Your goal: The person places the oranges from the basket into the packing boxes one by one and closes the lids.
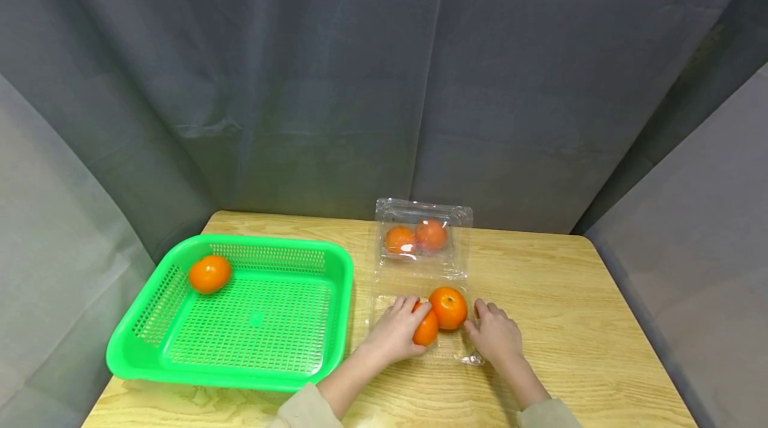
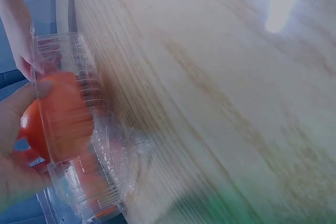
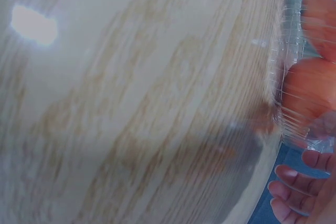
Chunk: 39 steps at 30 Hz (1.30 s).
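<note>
Gripping one orange point(image 1: 427, 329) in the clamshell point(image 1: 420, 341), left hand point(image 1: 393, 331) curls round it; right hand point(image 1: 495, 335), fingers relaxed, steadies the box edge. One orange lies in the basket point(image 1: 150, 341) already; a second point(image 1: 448, 308) waits beside the held one.

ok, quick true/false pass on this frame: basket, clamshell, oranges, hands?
1. The green basket holds one orange. True.
2. The left hand has its grip on an orange in the clear clamshell's near tray. True.
3. The clamshell is closed. False: it lies open, and its upright lid shows two oranges.
4. The right hand lifts an orange. False: it rests on the clamshell's right side, beside the second orange.
5. The basket sits right of the clamshell. False: left.
</note>
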Each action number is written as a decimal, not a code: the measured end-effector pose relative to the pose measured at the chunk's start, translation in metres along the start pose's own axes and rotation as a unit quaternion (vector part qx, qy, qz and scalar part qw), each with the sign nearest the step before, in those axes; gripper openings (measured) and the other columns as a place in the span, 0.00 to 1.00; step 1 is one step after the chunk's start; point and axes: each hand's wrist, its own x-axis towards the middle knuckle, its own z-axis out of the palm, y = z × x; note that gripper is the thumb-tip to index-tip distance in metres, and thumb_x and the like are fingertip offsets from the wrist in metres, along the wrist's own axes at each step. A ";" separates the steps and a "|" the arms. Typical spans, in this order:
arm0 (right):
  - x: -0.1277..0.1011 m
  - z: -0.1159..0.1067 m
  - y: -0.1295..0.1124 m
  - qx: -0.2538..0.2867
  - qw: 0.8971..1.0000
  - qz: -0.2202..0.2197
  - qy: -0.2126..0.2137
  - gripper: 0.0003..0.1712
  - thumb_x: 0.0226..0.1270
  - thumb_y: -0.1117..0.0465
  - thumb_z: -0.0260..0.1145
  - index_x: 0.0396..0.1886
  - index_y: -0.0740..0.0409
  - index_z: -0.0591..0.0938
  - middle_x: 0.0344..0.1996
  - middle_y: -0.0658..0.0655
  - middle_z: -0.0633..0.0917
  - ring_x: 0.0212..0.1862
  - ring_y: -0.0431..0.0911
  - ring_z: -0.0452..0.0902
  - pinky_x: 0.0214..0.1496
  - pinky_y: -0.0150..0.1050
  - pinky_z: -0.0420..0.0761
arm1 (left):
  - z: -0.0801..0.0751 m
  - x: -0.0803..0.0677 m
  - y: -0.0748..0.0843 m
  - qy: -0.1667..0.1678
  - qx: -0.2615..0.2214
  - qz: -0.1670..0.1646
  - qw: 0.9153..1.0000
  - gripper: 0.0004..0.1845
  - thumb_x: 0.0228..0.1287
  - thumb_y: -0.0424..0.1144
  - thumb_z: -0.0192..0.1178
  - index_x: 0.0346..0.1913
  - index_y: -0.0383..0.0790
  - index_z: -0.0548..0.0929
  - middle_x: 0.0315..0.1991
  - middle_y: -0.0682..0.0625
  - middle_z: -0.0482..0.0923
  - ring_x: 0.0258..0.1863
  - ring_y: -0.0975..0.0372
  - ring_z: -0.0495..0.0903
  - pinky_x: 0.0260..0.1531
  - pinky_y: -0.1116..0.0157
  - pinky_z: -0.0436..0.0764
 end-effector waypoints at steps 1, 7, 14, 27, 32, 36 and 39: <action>0.000 0.000 0.000 0.000 1.000 0.000 0.000 0.14 0.55 0.52 0.62 0.33 0.57 0.72 0.28 0.57 0.76 0.29 0.53 0.73 0.25 0.47 0.73 | 0.000 0.000 0.000 -0.002 -0.002 0.000 1.000 0.39 0.40 0.51 0.70 0.59 0.45 0.70 0.51 0.46 0.69 0.49 0.56 0.69 0.45 0.60 0.75; 0.001 0.002 0.001 0.002 1.000 0.003 0.000 0.14 0.55 0.52 0.62 0.33 0.56 0.72 0.27 0.57 0.76 0.29 0.53 0.73 0.26 0.48 0.73 | 0.001 0.003 0.000 -0.022 -0.013 -0.001 1.000 0.38 0.39 0.51 0.71 0.58 0.44 0.72 0.49 0.47 0.70 0.47 0.56 0.69 0.45 0.62 0.75; 0.000 0.002 0.001 0.004 1.000 0.002 -0.002 0.15 0.55 0.52 0.61 0.35 0.57 0.73 0.31 0.59 0.77 0.32 0.54 0.75 0.28 0.49 0.74 | 0.000 0.003 0.000 -0.040 -0.033 -0.007 0.999 0.38 0.38 0.51 0.71 0.58 0.44 0.72 0.47 0.48 0.70 0.46 0.58 0.69 0.43 0.65 0.75; 0.000 0.001 0.000 0.006 1.000 0.000 0.008 0.13 0.54 0.53 0.62 0.32 0.57 0.73 0.26 0.57 0.75 0.28 0.53 0.74 0.24 0.48 0.73 | -0.002 0.002 0.002 -0.109 -0.135 -0.063 0.983 0.40 0.45 0.58 0.66 0.62 0.45 0.69 0.55 0.46 0.69 0.51 0.56 0.70 0.39 0.62 0.78; 0.000 0.001 0.000 0.008 1.000 -0.004 0.015 0.12 0.54 0.54 0.62 0.30 0.56 0.71 0.22 0.54 0.73 0.25 0.51 0.72 0.21 0.45 0.70 | -0.002 0.003 0.004 -0.118 -0.143 -0.072 0.980 0.40 0.47 0.59 0.64 0.63 0.45 0.68 0.56 0.47 0.69 0.49 0.58 0.69 0.37 0.63 0.77; 0.000 0.001 0.000 0.008 1.000 -0.004 0.015 0.12 0.54 0.54 0.62 0.30 0.56 0.71 0.23 0.54 0.73 0.25 0.51 0.72 0.21 0.45 0.70 | -0.002 0.003 0.004 -0.119 -0.145 -0.074 0.980 0.40 0.47 0.59 0.64 0.63 0.45 0.68 0.56 0.46 0.69 0.50 0.57 0.70 0.37 0.62 0.77; 0.001 0.002 0.001 0.007 1.000 -0.003 0.013 0.12 0.54 0.54 0.62 0.30 0.56 0.71 0.23 0.55 0.73 0.25 0.51 0.72 0.21 0.45 0.70 | -0.002 0.003 0.004 -0.119 -0.147 -0.075 0.979 0.40 0.47 0.59 0.64 0.63 0.46 0.68 0.57 0.46 0.68 0.50 0.57 0.69 0.37 0.62 0.78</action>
